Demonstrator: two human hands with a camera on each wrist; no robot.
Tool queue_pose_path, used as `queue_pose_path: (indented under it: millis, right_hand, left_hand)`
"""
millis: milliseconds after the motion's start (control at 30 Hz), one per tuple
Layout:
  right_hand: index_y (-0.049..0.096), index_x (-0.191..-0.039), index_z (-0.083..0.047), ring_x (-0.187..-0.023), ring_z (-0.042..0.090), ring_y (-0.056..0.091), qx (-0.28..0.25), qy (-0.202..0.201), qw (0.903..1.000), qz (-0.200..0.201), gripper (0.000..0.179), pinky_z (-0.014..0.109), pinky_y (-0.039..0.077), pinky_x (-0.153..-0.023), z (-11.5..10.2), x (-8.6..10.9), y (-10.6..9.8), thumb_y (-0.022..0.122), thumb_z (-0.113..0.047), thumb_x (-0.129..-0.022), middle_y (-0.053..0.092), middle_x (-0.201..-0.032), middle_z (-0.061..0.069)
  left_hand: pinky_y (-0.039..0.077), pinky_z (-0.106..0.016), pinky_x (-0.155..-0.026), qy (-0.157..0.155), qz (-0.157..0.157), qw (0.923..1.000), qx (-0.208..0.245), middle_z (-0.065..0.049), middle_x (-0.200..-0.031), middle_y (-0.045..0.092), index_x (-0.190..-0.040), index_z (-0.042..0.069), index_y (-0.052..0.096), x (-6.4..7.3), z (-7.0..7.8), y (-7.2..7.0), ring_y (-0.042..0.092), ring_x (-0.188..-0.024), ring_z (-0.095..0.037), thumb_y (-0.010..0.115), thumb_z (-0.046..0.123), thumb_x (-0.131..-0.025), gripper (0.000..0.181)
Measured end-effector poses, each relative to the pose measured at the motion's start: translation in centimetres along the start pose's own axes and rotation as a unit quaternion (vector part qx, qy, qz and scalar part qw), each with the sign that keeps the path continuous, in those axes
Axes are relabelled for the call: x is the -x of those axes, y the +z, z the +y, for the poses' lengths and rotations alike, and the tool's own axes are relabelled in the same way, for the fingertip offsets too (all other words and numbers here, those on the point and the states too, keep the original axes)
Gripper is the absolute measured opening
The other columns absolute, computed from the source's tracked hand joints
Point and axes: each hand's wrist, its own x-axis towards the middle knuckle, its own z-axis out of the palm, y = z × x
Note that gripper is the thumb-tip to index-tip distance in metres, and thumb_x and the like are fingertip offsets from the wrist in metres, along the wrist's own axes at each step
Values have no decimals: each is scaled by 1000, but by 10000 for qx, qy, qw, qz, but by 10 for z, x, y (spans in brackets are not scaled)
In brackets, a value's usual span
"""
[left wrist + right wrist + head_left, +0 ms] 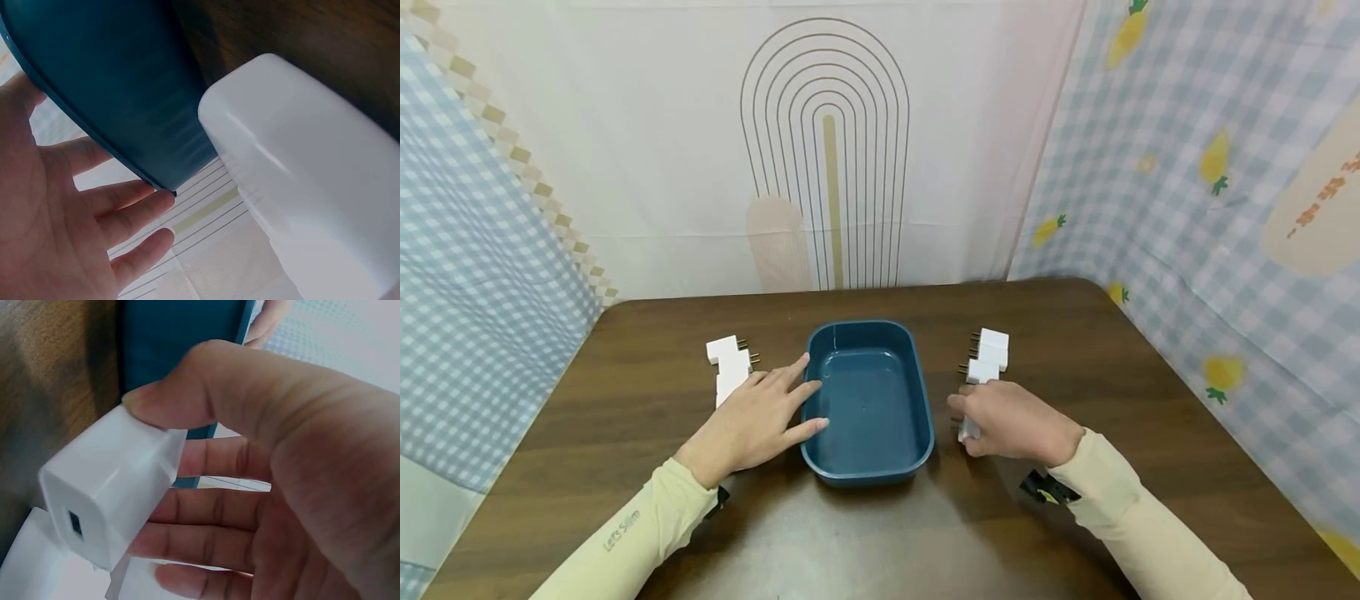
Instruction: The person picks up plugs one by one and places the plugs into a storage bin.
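Evidently, an early stage of the work was shown. One white charger was pinched between the thumb and fingers of the right hand, to the right of the blue basin; whether it had been raised clear of the table could not be told. Further white plugs were ranged just beyond that hand, and a second white row was set left of the basin, partly hidden by the left hand, whose fingers were spread, gripping nothing, at the basin's left rim. No charger was seen inside the basin; if filling it was intended, all the placing was judged to be left undone.
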Motion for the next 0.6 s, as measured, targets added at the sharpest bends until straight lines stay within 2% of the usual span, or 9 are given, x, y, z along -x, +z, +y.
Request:
queue_pose_path:
  millis: [267,433,600]
  right_hand:
    - [64,-90,-13,-65,6,57,40,25,9995,315,16,23,50,-60,-2,0,-1,75,-13,-79,62,-82,-1]
    - [64,-92,-14,-64,8,54,173,-44,9987,467,17,24,50,-61,0,-2,-3,74,-16,-79,60,-85,-2]
    - [65,-92,-16,-66,11,52,387,-135,9960,800,17,27,49,-63,2,-3,-4,75,-18,-78,60,-87,-2]
  left_hand:
    - [39,-55,-113,-10,56,10000,27,-17,-164,34,-146,15,55,0,0,3,46,-144,-34,47,63,-99,68]
    - [40,-55,-113,10,47,10000,8,-18,-163,34,-145,14,56,1,1,3,47,-144,-35,49,62,-99,67]
    - [40,-55,-113,-7,62,10000,10,-18,-163,34,-145,14,56,0,1,1,47,-144,-35,50,61,-99,66]
